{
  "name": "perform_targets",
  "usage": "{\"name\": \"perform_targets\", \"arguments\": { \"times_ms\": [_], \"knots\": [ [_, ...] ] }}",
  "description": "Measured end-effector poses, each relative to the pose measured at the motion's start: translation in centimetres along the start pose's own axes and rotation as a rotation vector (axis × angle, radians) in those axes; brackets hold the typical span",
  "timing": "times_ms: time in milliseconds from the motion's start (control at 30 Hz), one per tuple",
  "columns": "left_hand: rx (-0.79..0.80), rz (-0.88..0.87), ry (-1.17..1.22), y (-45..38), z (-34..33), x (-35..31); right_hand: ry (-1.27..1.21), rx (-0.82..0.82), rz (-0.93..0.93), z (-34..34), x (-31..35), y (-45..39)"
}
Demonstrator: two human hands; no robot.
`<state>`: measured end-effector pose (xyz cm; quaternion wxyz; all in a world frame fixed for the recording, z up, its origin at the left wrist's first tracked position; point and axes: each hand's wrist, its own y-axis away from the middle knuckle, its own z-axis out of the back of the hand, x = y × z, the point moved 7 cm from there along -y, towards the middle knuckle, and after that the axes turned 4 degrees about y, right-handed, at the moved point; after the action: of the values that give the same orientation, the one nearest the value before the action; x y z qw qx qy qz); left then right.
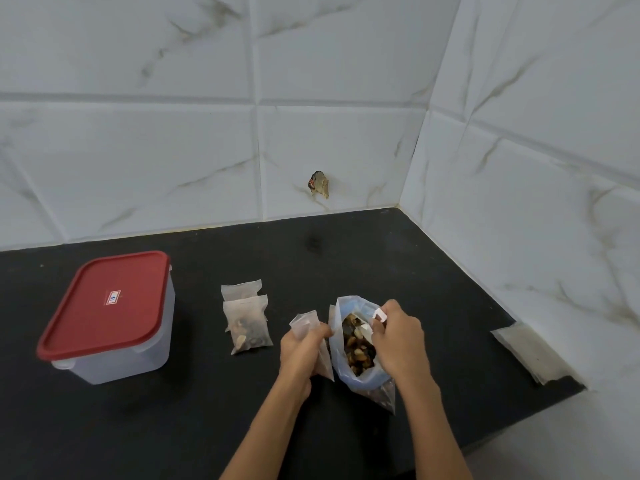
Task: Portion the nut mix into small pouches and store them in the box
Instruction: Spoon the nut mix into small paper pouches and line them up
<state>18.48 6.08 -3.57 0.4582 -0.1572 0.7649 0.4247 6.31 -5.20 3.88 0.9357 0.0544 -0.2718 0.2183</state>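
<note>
My left hand (304, 348) grips an empty pouch (311, 336); my right hand (398, 341) pinches a scoop (375, 322) in the nut bag (356, 348). Best kept mouth-to-mouth, near the bench's right edge.

Red lid (110, 301), black counter (242, 403), white grey-veined marble tiles (138, 150)

Bare forearms, left hand (304, 344), right hand (398, 341), sleeveless

On the bench (242, 393), the box (114, 341) stands far left with its lid (104, 306) on. Right of it lie two pouches (247, 323), one partly on the other. Further right, the left hand (301, 351) holds a pouch (306, 322) just beside the open bag of nuts (360, 344), where the right hand (398, 337) sits.
</note>
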Motion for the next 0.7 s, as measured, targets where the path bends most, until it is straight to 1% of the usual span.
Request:
{"name": "perform_targets", "arguments": {
  "times_ms": [100, 267, 333, 400, 500, 600, 700],
  "knots": [
    [0.025, 0.036, 0.006, 0.3, -0.4, 0.4, -0.066, -0.029, -0.032, -0.7, -0.2, 0.1],
    [0.063, 0.032, -0.001, 0.7, -1.3, 0.2, -0.18, -0.06, -0.069, -1.8, -0.4, 0.1],
    [0.064, 0.032, 0.008, 0.7, -1.2, 0.2, -0.199, -0.061, -0.078, -1.5, -0.7, 0.2],
    [0.059, 0.028, 0.025, 0.7, -1.0, 0.3, -0.223, -0.096, -0.083, -0.6, -1.1, 0.2],
    [0.046, 0.015, 0.043, 0.8, -0.8, 0.3, -0.126, -0.1, -0.046, -0.4, -0.9, 0.3],
    [0.056, 0.0, 0.041, 1.1, -1.0, 0.0, -0.021, -0.075, 0.068, -1.8, 0.2, 0.8],
    [0.06, -0.008, 0.037, 1.1, -1.1, 0.1, -0.066, -0.032, 0.133, -2.5, 0.8, 1.2]
  ]
}}
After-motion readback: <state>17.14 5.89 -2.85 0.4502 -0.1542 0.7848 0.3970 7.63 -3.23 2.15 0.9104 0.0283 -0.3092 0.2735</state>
